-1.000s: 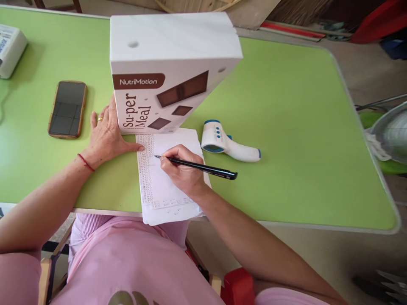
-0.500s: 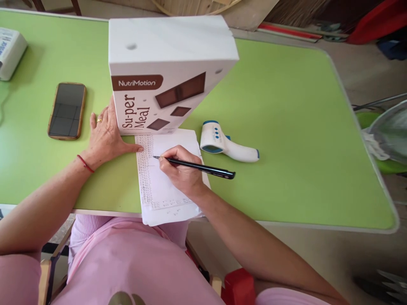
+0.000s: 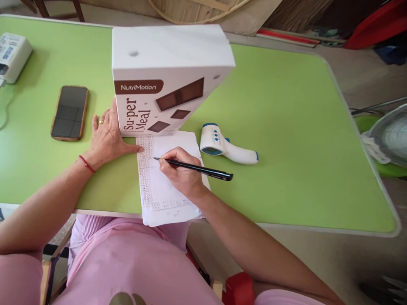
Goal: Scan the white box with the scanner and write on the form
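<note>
My right hand (image 3: 182, 171) holds a black pen (image 3: 206, 170), its tip at the written column on the left part of a paper sheet (image 3: 173, 178). Small handwriting fills the sheet's left side and part of its lower edge. My left hand (image 3: 110, 135) lies spread on the table, thumb tip on the sheet's left edge, fingers at the side of a white box (image 3: 165, 46). Some of those fingertips are hidden behind the box. The box stands upright on the sheet's far end, printed "NutriMotion Su-per Meal". A white and blue infrared thermometer (image 3: 227, 144) lies right of the paper.
A phone (image 3: 70, 112) in a brown-edged case lies left of my left hand. At the far left stands a white device (image 3: 13, 57) with a cable. The green table (image 3: 286, 140) ends close to my body; a fan-like round object (image 3: 389, 131) stands off its right edge.
The view has shifted slightly, so the box and phone sit a little lower in the picture. Both hands keep nearly the same pose, the pen still at the paper.
</note>
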### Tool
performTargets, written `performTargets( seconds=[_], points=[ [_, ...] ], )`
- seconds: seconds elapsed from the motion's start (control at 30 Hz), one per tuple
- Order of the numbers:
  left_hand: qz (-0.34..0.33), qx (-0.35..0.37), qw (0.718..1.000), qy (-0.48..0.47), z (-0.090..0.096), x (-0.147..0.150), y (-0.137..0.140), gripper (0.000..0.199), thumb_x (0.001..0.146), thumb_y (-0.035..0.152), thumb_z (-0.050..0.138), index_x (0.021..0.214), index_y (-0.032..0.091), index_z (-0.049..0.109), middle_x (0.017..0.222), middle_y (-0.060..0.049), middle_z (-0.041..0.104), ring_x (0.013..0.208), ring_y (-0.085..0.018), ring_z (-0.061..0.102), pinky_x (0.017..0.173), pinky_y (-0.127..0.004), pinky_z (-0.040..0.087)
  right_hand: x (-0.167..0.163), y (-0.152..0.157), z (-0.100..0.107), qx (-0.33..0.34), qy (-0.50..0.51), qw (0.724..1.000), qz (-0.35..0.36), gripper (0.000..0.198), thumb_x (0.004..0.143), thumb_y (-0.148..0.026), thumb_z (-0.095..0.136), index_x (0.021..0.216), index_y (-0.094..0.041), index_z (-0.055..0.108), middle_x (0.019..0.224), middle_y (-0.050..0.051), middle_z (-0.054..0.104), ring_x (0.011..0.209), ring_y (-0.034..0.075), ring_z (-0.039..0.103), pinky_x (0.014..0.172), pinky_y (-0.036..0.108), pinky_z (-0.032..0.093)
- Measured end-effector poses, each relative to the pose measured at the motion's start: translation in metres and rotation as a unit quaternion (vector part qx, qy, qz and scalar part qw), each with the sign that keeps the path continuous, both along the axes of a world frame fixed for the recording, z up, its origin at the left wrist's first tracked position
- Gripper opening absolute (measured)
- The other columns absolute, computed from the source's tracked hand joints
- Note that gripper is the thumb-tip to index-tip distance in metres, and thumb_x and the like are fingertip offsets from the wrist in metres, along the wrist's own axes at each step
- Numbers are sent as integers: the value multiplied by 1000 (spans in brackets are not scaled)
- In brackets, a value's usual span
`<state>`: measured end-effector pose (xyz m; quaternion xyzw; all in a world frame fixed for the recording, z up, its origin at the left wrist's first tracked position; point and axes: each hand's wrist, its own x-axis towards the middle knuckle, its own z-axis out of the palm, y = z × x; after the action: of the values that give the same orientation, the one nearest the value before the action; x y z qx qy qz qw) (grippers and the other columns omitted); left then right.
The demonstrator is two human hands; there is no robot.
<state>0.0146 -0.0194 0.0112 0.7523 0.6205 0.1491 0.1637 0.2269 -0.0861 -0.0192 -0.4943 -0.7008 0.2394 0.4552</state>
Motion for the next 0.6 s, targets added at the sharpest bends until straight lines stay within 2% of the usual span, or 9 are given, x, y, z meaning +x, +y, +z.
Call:
performTargets(
  seconds=[0.23, 0.43, 0.53, 0.6],
  points=[
    [-10, 9, 1000, -24, -4, -2, 3, 123, 49, 64, 89, 149, 16, 37, 157, -26, 38, 147, -48, 30, 123, -67, 7, 0, 0, -1, -2, 5, 1000, -4, 13, 83, -23, 59, 71, -23, 54, 59, -5, 61, 49, 11, 53, 49, 23, 45],
    [-17, 26, 998, -60, -9, -5, 4, 123, 46, 63, 91, 149, 20, 38, 153, -23, 42, 146, -49, 31, 122, -68, 6, -2, 0, -2, -22, -8, 1000, -19, 12, 81, -25, 59, 70, -24, 55, 58, -5, 62, 49, 11, 53, 49, 24, 46],
    [-16, 21, 998, -60, -9, -4, 3, 122, 47, 63, 91, 149, 20, 38, 154, -23, 41, 146, -50, 31, 122, -68, 5, 0, -1, 0, -6, -7, 1000, -18, 12, 82, -25, 60, 71, -24, 55, 58, -5, 60, 49, 11, 52, 49, 24, 45],
    [-12, 19, 998, -63, -9, -5, 3, 122, 47, 62, 91, 148, 20, 39, 154, -23, 41, 146, -50, 30, 122, -68, 5, 5, 0, 4, 33, -17, 999, -30, 9, 86, -27, 61, 78, -24, 58, 63, -3, 62, 52, 13, 55, 52, 26, 48]
  ],
)
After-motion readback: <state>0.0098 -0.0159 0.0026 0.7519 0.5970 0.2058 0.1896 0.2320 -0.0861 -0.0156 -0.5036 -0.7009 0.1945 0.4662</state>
